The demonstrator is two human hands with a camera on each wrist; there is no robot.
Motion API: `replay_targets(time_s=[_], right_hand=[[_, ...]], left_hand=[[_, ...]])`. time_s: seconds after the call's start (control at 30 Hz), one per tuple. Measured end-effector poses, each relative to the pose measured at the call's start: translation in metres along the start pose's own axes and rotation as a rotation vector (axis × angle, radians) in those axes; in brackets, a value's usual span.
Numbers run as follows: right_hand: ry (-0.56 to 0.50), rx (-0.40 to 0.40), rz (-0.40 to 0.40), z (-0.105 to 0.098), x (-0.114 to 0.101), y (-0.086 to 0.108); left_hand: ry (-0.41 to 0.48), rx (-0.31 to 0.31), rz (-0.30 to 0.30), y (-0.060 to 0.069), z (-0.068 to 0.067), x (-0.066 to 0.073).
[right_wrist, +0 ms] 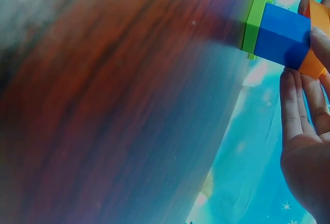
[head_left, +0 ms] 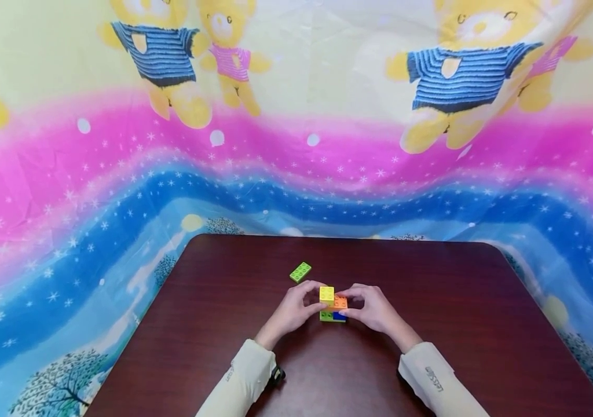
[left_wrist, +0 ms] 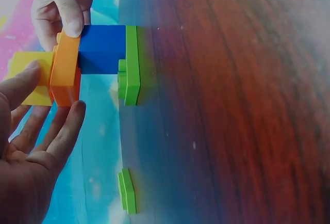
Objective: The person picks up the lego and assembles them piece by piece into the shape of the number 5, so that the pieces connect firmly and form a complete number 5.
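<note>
This is an indoor corner screened off by a creased printed sheet (head_left: 296, 150), so whether a home or a studio lies behind it cannot be told. Across the head view the sheet shows cartoon bears (head_left: 165, 55) at eleven and two o'clock, pink and blue snowflake bands, and a leafy tree (head_left: 62, 382) at eight o'clock, a nursery-like pattern. At six o'clock stands a dark, wood-grained tabletop (head_left: 223, 278) with rounded far corners, bearing toy bricks (head_left: 326, 295).

Dark table (head_left: 463, 301) — patterned backdrop (head_left: 296, 150), probably cloth
</note>
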State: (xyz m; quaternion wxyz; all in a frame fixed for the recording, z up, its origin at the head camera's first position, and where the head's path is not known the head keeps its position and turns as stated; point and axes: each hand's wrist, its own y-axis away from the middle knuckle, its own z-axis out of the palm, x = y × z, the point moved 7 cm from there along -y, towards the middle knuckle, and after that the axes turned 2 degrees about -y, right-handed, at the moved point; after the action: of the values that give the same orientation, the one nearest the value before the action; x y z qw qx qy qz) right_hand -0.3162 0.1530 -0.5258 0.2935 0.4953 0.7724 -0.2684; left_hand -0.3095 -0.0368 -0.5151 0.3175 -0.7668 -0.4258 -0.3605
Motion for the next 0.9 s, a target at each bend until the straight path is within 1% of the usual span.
replay_targets(time_s=[0.3, 0.47, 0.57, 0.77, 0.9], right_hand=[[-0.018, -0.012, 0.001, 0.0011, -0.0007, 0.0012], [-0.018, -0.008, 0.003, 0.001, 0.0001, 0.0009], [-0.014, -0.011, 0.006, 0.0018, 0.0009, 0.0007], [-0.02, 0.0, -0.038, 0.0009, -0.0002, 0.0013], [-0.018, 0.011, -0.035, 0.0, -0.0001, 0.0014]], left_hand=[[-0.008, 0.008, -0.038, 0.0045, 0.0016, -0.0005], [0.003, 0.01, -0.04, 0.0052, 0.0028, -0.0015], [0.011, 0.021, -0.032, 0.0058, 0.0033, -0.0023], [0.013, 0.036, 0.0, 0.0047, 0.0045, -0.0032], [0.014, 0.037, 0.021, 0.0032, 0.0046, -0.002]])
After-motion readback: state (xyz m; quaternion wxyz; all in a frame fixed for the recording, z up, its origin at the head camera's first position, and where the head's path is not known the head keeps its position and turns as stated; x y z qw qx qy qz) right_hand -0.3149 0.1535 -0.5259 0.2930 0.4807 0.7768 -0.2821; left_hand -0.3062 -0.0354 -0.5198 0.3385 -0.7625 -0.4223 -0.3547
